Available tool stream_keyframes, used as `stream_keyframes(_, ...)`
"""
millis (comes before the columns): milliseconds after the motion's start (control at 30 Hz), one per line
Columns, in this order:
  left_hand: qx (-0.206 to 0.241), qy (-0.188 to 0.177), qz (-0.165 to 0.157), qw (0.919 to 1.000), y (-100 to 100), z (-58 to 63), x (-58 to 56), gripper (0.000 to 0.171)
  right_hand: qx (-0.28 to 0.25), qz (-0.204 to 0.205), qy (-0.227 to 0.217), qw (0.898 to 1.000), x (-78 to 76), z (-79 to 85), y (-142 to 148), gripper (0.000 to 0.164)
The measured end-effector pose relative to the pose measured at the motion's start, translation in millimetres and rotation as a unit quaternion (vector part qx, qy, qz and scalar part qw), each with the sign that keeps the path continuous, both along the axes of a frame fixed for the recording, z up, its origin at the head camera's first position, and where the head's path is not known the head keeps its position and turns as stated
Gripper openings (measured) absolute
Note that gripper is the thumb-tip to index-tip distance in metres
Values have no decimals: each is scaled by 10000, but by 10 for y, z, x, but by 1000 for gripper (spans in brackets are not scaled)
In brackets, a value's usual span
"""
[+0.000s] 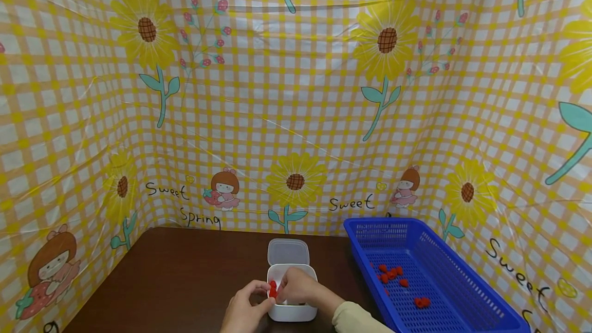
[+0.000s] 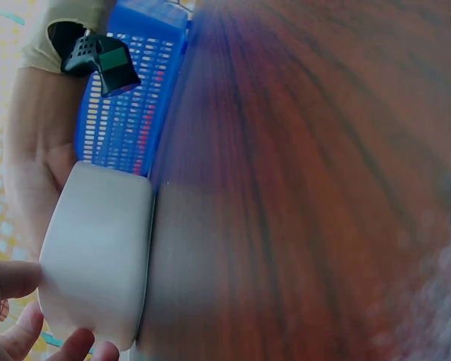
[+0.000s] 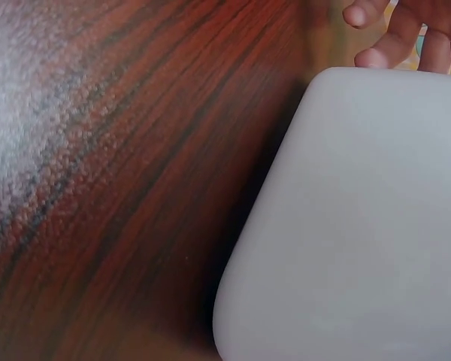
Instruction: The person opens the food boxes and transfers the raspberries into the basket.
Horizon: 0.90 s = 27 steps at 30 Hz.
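A white plastic box (image 1: 293,314) stands uncovered on the table in the head view. Several small red pieces (image 1: 273,289) show at its inner left side, their kind too small to tell. Around the left rim my left hand (image 1: 246,306) has its thumb and fingers spread. Its fingertips (image 2: 75,343) touch the box's outer wall in the left wrist view. Over the box, my right hand (image 1: 298,288) reaches in with bent fingers. Its fingertips are hidden, so whether it pinches anything cannot be seen. The right wrist view is mostly the box's smooth wall (image 3: 346,218).
Just behind the box lies a pale translucent lid (image 1: 288,252). A blue perforated basket (image 1: 455,271) stands on the right, with several small red pieces (image 1: 392,274) on its floor. The dark wood table (image 1: 185,276) meets a checked flower-print cloth (image 1: 296,117) on three sides.
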<state>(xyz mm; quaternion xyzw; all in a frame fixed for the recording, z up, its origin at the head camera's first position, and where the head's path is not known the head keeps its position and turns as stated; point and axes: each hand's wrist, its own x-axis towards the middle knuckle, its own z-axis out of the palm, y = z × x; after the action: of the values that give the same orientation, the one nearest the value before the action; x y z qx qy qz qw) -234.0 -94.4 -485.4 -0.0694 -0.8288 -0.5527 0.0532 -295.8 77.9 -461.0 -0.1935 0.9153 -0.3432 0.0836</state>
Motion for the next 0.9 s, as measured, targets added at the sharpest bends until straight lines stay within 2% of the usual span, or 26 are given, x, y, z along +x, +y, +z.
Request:
stream_keyframes(133,-12,-37,12,10000,2,9,1,24,-182,-152,-69,9997,-3,-8,-1,14)
stream_keyframes(367,15,-87,-13,10000,-3,14,1,24,-468,-412,-449,9970,-22,-17,-6,12)
stream_keyframes(667,-12,-39,-45,10000,-3,7,5,25,-527,-663,-827,9930,-18,1,-28,14)
stream_keyframes(767,-4,-13,-22,10000,1,9,12,24,-529,-782,-899,9915,-21,2,-35,19)
stream_keyframes(900,13,-18,6,10000,7,8,19,24,-534,-897,-925,9902,-25,8,-37,36)
